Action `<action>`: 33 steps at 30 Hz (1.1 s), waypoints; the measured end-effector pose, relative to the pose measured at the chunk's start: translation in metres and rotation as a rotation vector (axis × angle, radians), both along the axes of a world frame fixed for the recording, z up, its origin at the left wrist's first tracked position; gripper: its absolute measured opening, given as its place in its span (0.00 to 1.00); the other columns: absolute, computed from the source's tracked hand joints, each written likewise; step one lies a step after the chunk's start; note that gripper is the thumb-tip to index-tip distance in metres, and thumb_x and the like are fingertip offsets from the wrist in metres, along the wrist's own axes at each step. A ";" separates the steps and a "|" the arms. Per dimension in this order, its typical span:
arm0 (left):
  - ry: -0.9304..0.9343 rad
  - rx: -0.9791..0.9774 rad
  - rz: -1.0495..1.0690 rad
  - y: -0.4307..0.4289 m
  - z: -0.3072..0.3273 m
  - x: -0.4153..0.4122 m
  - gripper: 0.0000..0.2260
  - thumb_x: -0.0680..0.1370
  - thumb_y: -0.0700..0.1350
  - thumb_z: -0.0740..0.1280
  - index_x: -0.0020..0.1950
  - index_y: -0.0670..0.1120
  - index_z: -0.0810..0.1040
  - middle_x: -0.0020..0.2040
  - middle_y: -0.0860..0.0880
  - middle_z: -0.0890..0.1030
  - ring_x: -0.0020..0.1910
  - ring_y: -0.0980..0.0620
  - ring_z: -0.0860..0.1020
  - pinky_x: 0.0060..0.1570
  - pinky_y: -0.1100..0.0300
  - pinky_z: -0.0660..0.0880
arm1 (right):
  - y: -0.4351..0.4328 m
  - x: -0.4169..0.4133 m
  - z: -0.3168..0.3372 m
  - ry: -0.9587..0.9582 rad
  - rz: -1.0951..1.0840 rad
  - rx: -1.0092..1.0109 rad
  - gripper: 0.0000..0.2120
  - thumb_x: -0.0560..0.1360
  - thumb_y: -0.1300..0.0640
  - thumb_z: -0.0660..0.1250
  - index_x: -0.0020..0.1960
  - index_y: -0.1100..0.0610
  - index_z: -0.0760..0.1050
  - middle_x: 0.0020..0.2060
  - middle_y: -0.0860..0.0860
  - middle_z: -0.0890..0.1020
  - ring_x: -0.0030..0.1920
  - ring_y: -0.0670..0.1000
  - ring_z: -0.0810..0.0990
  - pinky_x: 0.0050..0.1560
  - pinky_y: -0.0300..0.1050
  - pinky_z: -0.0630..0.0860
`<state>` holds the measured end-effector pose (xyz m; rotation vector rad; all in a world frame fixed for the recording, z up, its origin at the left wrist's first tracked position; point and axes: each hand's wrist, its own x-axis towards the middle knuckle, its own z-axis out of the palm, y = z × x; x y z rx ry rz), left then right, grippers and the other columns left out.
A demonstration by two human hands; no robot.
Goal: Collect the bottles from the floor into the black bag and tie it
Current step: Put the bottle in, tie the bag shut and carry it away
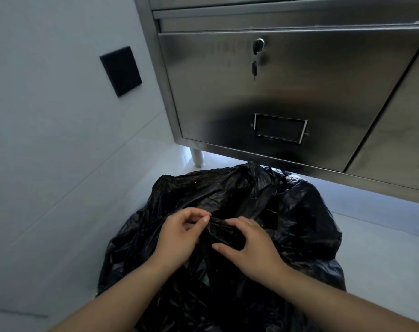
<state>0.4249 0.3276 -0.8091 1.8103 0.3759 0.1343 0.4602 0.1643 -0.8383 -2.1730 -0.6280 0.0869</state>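
- While I watch, the label holder on the steel cabinet at 12 o'clock is too dark to read.
- The black bag sits on the floor at 6 o'clock, contents hidden.
- Both the left hand and right hand grip its gathered neck.

Head camera looks down, close over the black bag

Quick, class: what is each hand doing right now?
Left hand: pinching a fold of the black bag.
Right hand: gripping the bag's bunched plastic.
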 end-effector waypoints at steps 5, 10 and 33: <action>0.057 -0.086 0.001 0.010 0.000 -0.001 0.04 0.75 0.42 0.69 0.44 0.50 0.82 0.39 0.52 0.82 0.34 0.61 0.79 0.31 0.67 0.75 | 0.013 0.002 0.002 0.032 0.004 0.075 0.17 0.67 0.44 0.73 0.53 0.48 0.77 0.46 0.38 0.78 0.51 0.41 0.76 0.53 0.35 0.70; 0.025 -0.100 -0.057 0.005 0.004 0.003 0.03 0.74 0.40 0.70 0.47 0.46 0.82 0.38 0.51 0.81 0.34 0.53 0.76 0.29 0.66 0.73 | 0.024 -0.009 -0.005 0.144 0.033 0.089 0.31 0.67 0.41 0.72 0.67 0.43 0.66 0.59 0.33 0.73 0.61 0.37 0.71 0.69 0.43 0.64; 0.070 -0.209 -0.078 -0.016 0.005 0.010 0.04 0.74 0.39 0.69 0.47 0.46 0.81 0.40 0.47 0.79 0.35 0.55 0.78 0.32 0.65 0.77 | -0.002 -0.007 0.001 0.089 0.031 0.221 0.29 0.64 0.40 0.73 0.63 0.37 0.67 0.57 0.30 0.76 0.59 0.33 0.73 0.57 0.27 0.68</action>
